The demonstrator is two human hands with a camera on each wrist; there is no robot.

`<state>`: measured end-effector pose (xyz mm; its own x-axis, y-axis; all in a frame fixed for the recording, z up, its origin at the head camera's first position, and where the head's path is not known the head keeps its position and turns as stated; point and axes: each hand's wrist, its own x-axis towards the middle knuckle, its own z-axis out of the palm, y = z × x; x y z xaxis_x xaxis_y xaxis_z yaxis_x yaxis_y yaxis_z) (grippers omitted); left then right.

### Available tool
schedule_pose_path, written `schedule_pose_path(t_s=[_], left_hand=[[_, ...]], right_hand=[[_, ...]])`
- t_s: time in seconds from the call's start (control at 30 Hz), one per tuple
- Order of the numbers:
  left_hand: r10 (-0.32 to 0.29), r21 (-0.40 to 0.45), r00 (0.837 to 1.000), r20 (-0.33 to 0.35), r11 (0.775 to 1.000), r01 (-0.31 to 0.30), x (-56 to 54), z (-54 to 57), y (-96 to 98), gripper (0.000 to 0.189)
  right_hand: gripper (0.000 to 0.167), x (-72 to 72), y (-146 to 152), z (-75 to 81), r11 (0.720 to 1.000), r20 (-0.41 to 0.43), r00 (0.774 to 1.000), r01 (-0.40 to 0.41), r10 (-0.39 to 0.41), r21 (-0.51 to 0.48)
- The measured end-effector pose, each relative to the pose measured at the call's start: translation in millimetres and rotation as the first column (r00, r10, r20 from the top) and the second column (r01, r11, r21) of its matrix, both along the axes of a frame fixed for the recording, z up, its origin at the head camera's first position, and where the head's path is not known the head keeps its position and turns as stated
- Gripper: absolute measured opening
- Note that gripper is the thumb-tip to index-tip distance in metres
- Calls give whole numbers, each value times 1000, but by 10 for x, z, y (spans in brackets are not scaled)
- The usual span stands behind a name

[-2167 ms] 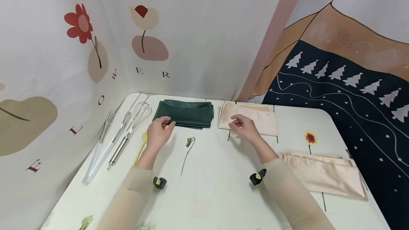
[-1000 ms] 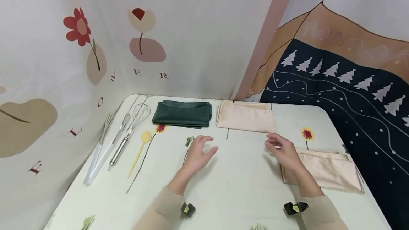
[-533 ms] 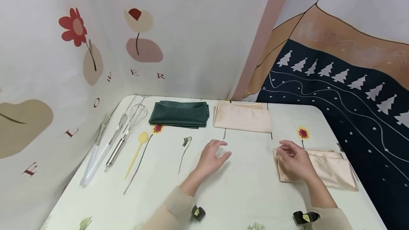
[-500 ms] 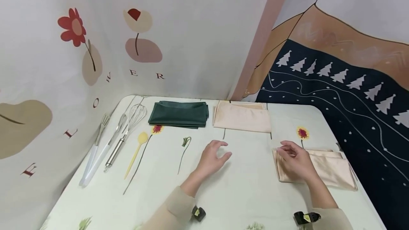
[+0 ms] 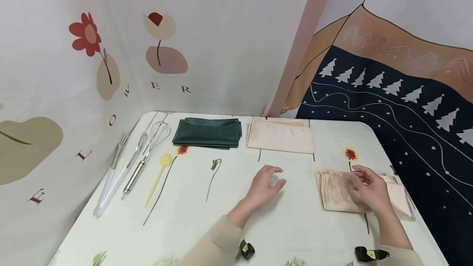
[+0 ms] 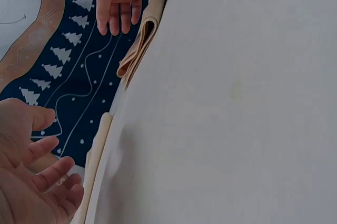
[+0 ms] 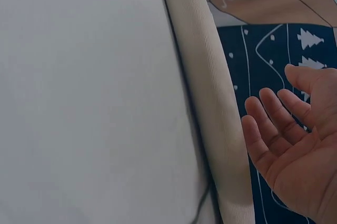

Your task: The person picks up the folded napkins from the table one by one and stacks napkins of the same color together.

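Gap between left hand [image 5: 265, 186] and right cloth [image 5: 340, 196], curtain [image 5: 229, 44] behind

The printed table [image 5: 303, 225] bore two white-handled utensils [image 5: 117, 184], a whisk [image 5: 141, 166], a yellow spoon [image 5: 166, 160], a folded green cloth [image 5: 207, 132] — and two folded pinkish cloths [image 5: 338, 196].

Head view: the right hand [image 5: 374, 191] hides part of the folded peach cloth [image 5: 338, 196] near the tabletop's [image 5: 295, 221] right edge; whether they touch cannot be told. Both sleeves [image 5: 216, 243] are cut off below. Wrist views: the left hand [image 6: 37, 174] is cut off at the picture's left, the right hand at its right.
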<state>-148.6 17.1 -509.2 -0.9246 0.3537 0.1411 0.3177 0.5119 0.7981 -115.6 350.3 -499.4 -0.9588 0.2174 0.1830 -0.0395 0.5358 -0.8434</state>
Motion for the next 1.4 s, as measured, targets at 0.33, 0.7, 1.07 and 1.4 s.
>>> schedule_pose_path(t_s=[0.33,0.7,1.07,1.4], left_hand=[[-44,-10,999,13,999,44,44,-80,296,34],[-90,-38,996,12,995,91,56,-84,551,34],[-142,-9,989,42,990,143,46,-131,770,35],[-69,42,982,179,997,62,-3,-136,1012,35]], right_hand=[[41,48,322,-7,997,69,995,73,-71,-27],[16,213,771,16,970,121,972,217,-203,-110],[11,337,1041,6,909,214,899,407,-382,-89],[46,344,1195,-67,911,330,852,406,-406,72]])
